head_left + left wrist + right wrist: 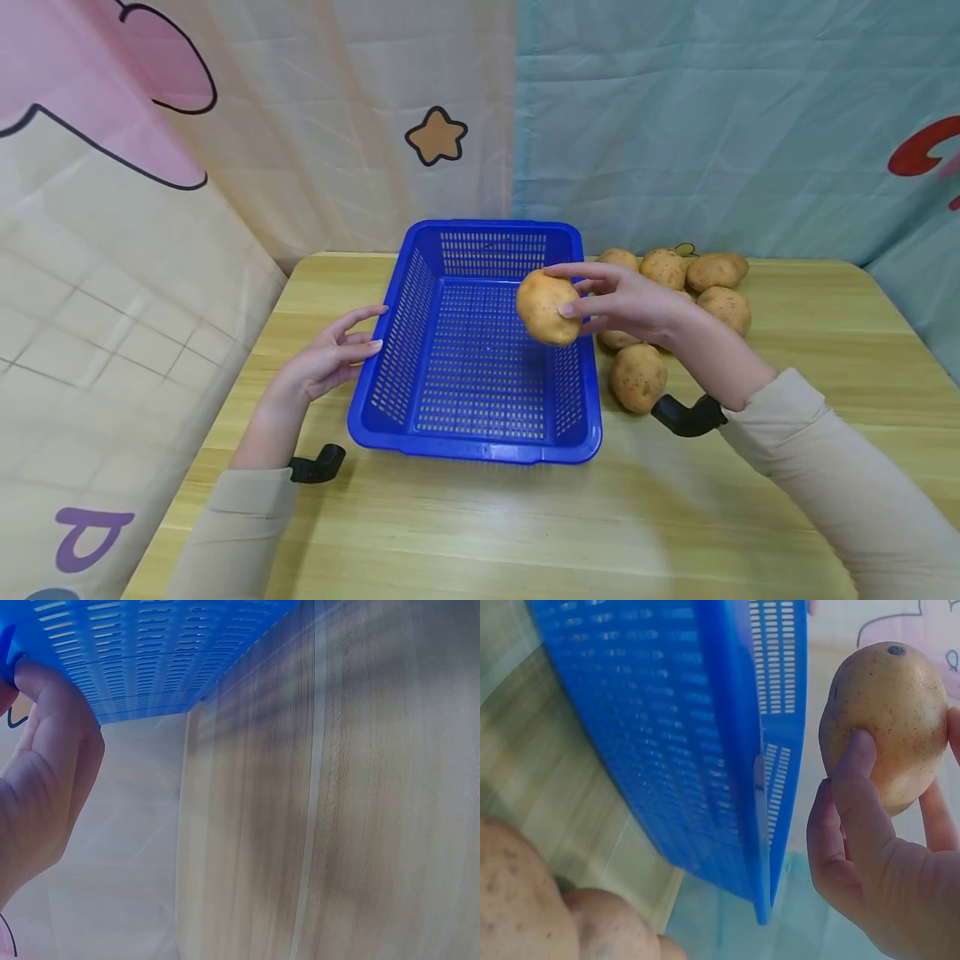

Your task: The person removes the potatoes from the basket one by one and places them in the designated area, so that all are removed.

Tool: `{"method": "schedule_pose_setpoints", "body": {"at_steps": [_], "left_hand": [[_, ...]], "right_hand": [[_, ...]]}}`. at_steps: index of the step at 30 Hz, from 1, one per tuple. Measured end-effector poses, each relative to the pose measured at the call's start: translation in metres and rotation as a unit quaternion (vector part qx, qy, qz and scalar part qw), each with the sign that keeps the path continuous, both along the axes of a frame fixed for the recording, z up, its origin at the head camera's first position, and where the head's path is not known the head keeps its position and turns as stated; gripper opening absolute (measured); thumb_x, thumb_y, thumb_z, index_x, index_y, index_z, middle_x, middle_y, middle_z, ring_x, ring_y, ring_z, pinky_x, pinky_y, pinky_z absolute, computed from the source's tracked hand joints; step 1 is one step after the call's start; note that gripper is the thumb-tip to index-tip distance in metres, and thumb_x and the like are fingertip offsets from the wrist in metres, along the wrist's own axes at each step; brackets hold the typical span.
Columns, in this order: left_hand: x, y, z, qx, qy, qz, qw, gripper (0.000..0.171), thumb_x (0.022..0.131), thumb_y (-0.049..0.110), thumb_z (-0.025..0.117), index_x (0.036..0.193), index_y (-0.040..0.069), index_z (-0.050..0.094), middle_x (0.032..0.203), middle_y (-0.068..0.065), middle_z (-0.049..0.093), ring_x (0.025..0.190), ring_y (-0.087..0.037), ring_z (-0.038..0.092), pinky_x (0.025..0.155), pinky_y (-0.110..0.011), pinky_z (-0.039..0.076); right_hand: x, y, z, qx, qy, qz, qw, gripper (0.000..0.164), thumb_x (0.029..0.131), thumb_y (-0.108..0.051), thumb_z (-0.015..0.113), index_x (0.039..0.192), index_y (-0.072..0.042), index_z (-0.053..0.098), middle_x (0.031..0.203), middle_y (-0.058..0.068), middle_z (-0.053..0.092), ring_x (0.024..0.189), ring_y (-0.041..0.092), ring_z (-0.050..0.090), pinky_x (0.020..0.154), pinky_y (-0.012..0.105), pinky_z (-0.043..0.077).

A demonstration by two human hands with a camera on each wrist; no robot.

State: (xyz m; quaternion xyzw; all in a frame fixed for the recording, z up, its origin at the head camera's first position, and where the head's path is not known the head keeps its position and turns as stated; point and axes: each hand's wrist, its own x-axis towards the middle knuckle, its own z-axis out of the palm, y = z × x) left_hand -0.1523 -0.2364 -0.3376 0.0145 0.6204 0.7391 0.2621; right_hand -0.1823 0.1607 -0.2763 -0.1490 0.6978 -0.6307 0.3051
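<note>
My right hand [626, 304] holds a potato [546, 307] between thumb and fingers, over the right side of a blue plastic basket [480, 452]. In the right wrist view the potato [889, 724] shows a dark spot at one end, and the thumb presses on its side. At the basket's left rim, my left hand [326, 354] grips the edge with thumb and fingertips. The left wrist view has those bent fingers [60, 712] right under the rim. Nothing lies on the basket's slotted floor.
Several potatoes [639, 378] lie grouped on the wooden table [480, 525] just right of the basket, some partly hidden by my right hand. Behind the table hangs a printed curtain [675, 125]. A black wrist mount [686, 417] sticks out from the right sleeve.
</note>
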Motion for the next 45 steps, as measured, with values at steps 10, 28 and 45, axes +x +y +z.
{"method": "schedule_pose_setpoints", "body": {"at_steps": [10,28,45], "left_hand": [[0.000,0.000,-0.001,0.000,-0.002,0.000,1.0000,0.056,0.095,-0.001,0.049,0.143,0.013,0.025,0.098,-0.009,0.064,0.084,-0.020,0.066,0.073,-0.033,0.056],[-0.002,0.001,0.001,-0.003,-0.005,0.003,1.0000,0.055,0.095,-0.002,0.048,0.143,0.014,0.026,0.098,-0.009,0.063,0.083,-0.020,0.065,0.073,-0.032,0.056],[0.000,0.001,0.001,-0.008,-0.004,0.004,1.0000,0.053,0.095,-0.001,0.048,0.141,0.015,0.028,0.097,-0.009,0.063,0.083,-0.020,0.066,0.073,-0.032,0.056]], "right_hand": [[0.012,0.023,-0.001,0.044,0.019,-0.025,0.999,0.060,0.088,-0.009,0.064,0.142,-0.011,0.038,0.119,0.018,0.037,0.098,0.021,0.055,0.084,0.037,0.052],[0.026,0.066,-0.010,0.051,0.053,-0.040,0.997,0.052,0.090,-0.006,0.060,0.139,-0.017,0.044,0.116,0.015,0.031,0.090,0.015,0.054,0.080,0.035,0.054],[0.040,0.116,-0.031,0.034,0.064,-0.051,0.996,0.053,0.093,0.003,0.051,0.140,-0.019,0.043,0.128,0.021,0.024,0.099,0.013,0.056,0.079,0.034,0.054]]}}
